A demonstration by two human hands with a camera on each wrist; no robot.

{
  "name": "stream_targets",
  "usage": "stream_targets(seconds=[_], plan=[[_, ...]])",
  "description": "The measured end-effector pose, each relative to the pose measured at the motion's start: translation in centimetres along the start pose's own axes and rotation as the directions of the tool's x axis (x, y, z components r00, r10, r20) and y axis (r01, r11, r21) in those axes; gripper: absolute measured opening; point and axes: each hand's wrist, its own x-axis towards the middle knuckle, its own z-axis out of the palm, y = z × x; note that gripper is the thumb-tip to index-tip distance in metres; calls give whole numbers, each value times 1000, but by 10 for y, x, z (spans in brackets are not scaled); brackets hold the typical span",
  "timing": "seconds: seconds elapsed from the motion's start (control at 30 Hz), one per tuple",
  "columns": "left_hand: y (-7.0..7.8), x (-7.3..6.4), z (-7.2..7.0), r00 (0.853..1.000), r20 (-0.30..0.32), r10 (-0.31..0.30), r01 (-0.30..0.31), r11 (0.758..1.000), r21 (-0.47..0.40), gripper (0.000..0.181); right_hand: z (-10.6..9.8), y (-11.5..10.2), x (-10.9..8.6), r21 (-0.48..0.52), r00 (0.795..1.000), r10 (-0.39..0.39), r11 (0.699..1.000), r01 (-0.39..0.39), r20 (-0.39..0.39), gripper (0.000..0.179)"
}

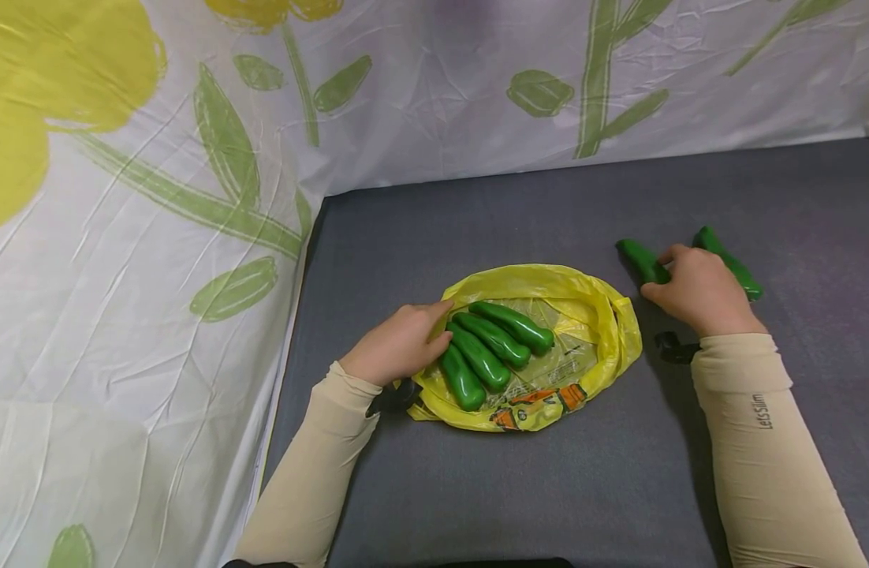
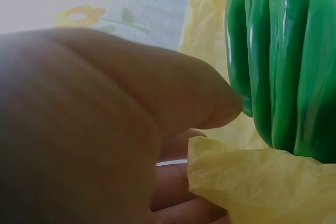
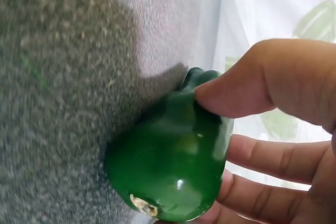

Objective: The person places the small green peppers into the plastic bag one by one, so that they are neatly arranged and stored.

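Note:
A yellow plastic bag lies spread open on the dark table, its rim rolled outward. Several glossy green peppers lie side by side in it, toward its left. My left hand holds the bag's left rim, thumb on the inner side beside the pepper ends and fingers behind the plastic. Over to the right, my right hand grips a green pepper between thumb and fingers, close over the table. Another green pepper lies just behind that hand, partly covered by it.
The dark grey table meets a white cloth with printed flowers and leaves along its back and left sides. Black wrist straps sit at the cream sleeves.

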Motion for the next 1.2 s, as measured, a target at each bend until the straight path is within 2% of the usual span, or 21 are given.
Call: stream_targets(seconds=[0.57,0.87,1.2], plan=[[1,0,-1,1000,-1,-12,12,1000,-2,53,2,-8,1,46,999,7,999,-9,40,64],[0,1,1,1000,-3,-8,8,1000,-1,53,-3,-14,-4,66,1000,-18,998,16,25,64],[-1,1,0,1000,6,-9,9,1000,-5,54,-12,-31,-15,95,999,-50,994,51,-7,64]])
